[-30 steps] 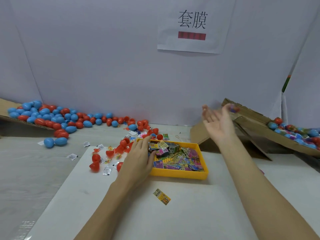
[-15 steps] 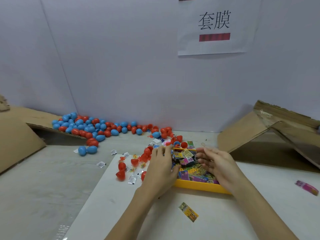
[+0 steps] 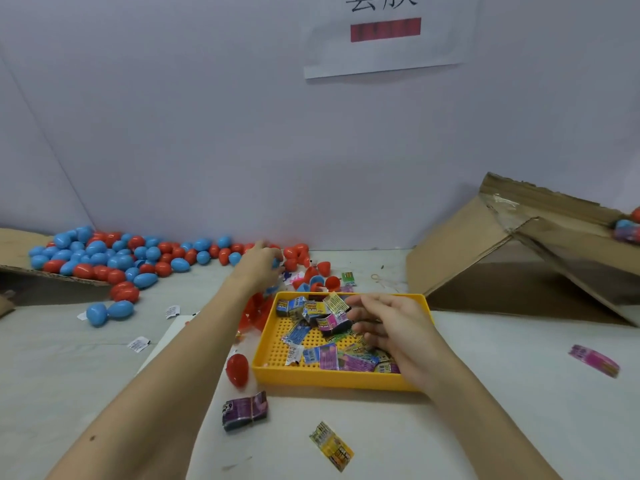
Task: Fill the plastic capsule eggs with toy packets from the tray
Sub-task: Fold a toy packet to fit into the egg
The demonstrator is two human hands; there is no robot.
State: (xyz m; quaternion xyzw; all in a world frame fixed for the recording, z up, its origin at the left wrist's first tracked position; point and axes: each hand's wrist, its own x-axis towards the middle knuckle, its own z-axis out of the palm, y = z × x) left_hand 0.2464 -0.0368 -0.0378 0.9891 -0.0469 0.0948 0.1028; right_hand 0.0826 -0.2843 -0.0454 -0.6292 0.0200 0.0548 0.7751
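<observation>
A yellow perforated tray (image 3: 346, 377) holds several colourful toy packets (image 3: 329, 356). My right hand (image 3: 391, 329) is inside it, thumb and curled fingertips closing on a folded packet (image 3: 333, 323). Loose blue and red capsule eggs (image 3: 114, 258) are piled along the back wall. My left hand (image 3: 258, 265) reaches past the tray's far left corner into that pile. Its fingers bend down over a blue egg (image 3: 276, 263), and blur hides the grip. A red egg half (image 3: 237, 365) lies beside the tray's front left corner.
In front of the tray lie a folded purple packet (image 3: 244, 410) and a yellow packet (image 3: 331, 446). A pink packet (image 3: 594, 360) lies at the right. A tilted cardboard box (image 3: 485, 258) at the back right holds filled eggs (image 3: 628, 230). White paper slips (image 3: 138, 344) lie at the left.
My left hand left the tray's left edge and reached back into the egg pile. My right hand stayed in the tray and curled onto a packet. The view moved closer and lower.
</observation>
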